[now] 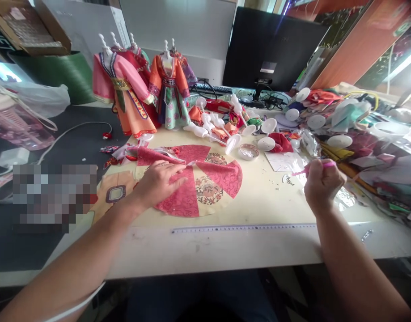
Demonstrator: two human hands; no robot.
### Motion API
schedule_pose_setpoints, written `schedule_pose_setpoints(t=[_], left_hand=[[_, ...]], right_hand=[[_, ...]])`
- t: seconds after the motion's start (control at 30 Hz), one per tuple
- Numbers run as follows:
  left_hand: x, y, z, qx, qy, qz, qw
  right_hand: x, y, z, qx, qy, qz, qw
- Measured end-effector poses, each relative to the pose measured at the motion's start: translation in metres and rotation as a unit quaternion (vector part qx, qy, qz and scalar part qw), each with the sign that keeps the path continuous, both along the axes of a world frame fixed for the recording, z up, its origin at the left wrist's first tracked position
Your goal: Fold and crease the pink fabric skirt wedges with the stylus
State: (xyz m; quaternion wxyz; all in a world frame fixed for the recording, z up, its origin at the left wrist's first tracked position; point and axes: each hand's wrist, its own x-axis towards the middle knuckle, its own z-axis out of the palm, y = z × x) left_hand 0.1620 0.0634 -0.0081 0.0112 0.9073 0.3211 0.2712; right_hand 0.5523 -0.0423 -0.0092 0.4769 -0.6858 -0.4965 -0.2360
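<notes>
A round fabric piece (178, 203) in red and cream panels, the cream ones printed with floral medallions, lies on the table with its upper part folded over. My left hand (160, 181) rests on the red cloth, fingers stretched out near the fold at the middle. My right hand (322, 183), off to the right above the table, is closed around a thin pink pen-like tool (329, 164), its tip pointing left. Below that tip lies a small dark-and-white piece (287, 180) with tiny bits scattered nearby.
A ruler strip (239, 228) runs along the front. Behind the cloth are a small round dish (248, 151), white doll stands (266, 143) and dressed doll forms (123, 96). Piled fabrics (369, 129) fill the right; a pink bottle (20, 118) stands left. Monitors (275, 49) are behind.
</notes>
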Motion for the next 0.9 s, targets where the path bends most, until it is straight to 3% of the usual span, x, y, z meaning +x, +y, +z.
schedule_pose_setpoints(t=[0.2, 0.4, 0.9], left_hand=[[0.001, -0.001, 0.001, 0.009, -0.017, 0.003, 1.0], [0.002, -0.002, 0.0, -0.005, -0.017, 0.004, 1.0], [-0.002, -0.002, 0.002, -0.003, -0.022, 0.021, 1.0]], right_hand=[[-0.003, -0.002, -0.019, -0.039, -0.024, 0.019, 0.999], [-0.004, -0.001, -0.02, -0.101, -0.058, 0.03, 0.993], [-0.003, 0.004, -0.024, -0.119, -0.098, 0.031, 0.988]])
